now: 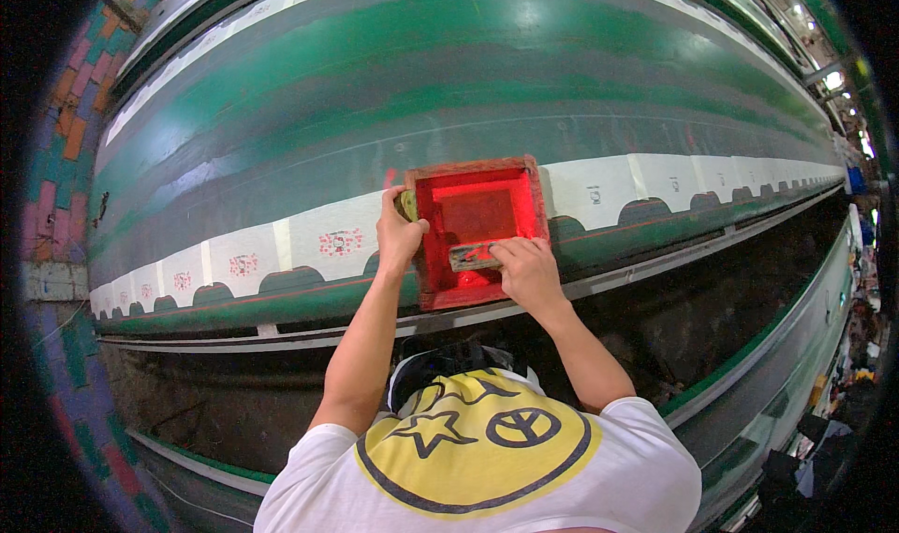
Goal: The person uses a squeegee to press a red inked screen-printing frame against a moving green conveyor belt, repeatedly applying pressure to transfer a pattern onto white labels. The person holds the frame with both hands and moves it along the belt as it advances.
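Observation:
A wooden screen-printing frame [473, 169], stained bright red inside, lies over a row of white cut pieces [309, 233] on a long green table [375, 46]. My left hand [401, 235] is closed around the frame's left side, by a small yellowish-green patch [406, 205] on it. Inside the frame, my right hand [530, 273] grips a squeegee [468, 258] with a worn, red-smeared wooden handle. The squeegee lies crosswise near the frame's near side, over wet red ink; its blade edge is hidden.
Left of the frame, the pieces carry red and dark prints; to the right they show small dark prints only. A pale rail [234, 346] runs along the table's near edge. Another long table [749, 392] stands at lower right, and coloured brick paving [70, 158] at far left.

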Motion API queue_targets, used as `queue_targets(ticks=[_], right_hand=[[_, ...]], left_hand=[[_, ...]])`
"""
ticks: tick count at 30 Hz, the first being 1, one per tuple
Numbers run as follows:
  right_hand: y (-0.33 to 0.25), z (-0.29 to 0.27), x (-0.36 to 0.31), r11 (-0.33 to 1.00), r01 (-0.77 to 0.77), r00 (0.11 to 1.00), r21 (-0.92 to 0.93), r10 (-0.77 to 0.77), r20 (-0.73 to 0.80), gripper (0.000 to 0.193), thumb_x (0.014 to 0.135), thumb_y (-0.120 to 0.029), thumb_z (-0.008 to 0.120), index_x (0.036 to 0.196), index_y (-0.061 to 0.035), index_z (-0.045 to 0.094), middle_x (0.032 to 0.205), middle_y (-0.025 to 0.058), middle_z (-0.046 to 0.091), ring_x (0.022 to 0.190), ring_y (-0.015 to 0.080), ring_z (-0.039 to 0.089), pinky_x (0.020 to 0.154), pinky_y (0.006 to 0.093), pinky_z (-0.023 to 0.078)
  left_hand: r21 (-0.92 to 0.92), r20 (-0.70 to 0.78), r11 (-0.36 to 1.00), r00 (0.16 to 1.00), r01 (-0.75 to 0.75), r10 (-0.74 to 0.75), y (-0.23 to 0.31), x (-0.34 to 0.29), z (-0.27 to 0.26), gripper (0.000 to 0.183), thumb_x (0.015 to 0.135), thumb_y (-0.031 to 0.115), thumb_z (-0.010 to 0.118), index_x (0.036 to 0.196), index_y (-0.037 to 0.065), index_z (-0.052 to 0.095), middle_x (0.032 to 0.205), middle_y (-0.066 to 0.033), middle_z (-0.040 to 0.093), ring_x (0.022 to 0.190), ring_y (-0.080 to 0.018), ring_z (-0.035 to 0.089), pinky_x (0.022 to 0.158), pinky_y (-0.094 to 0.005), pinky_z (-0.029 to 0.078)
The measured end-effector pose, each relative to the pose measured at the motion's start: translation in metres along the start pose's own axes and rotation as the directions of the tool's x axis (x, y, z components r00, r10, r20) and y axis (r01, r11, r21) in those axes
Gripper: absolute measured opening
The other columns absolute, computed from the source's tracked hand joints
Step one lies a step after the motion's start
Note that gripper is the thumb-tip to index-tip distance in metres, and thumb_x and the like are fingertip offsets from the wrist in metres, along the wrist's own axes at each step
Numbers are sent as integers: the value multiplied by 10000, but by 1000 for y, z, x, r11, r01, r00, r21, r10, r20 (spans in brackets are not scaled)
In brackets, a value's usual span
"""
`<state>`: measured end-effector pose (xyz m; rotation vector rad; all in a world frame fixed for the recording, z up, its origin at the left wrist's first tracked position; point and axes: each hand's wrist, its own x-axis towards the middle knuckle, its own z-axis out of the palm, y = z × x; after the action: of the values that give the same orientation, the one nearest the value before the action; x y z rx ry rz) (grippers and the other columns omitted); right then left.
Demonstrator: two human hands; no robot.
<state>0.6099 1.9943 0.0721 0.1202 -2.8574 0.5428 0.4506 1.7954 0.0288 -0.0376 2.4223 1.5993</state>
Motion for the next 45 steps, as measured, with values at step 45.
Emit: queue_targets(ticks=[45], right_hand=[[25, -13, 39, 997, 79, 997, -2, -79, -9, 205, 778, -53, 646, 969, -90, 710, 963, 69, 728, 937, 271, 682, 852, 446, 485]], left_hand=[[173, -15, 984, 999, 31, -28, -4, 3, 9, 750, 712, 70, 793, 1399, 134, 500, 1124, -247, 726, 1071, -439, 698, 932, -483, 549]])
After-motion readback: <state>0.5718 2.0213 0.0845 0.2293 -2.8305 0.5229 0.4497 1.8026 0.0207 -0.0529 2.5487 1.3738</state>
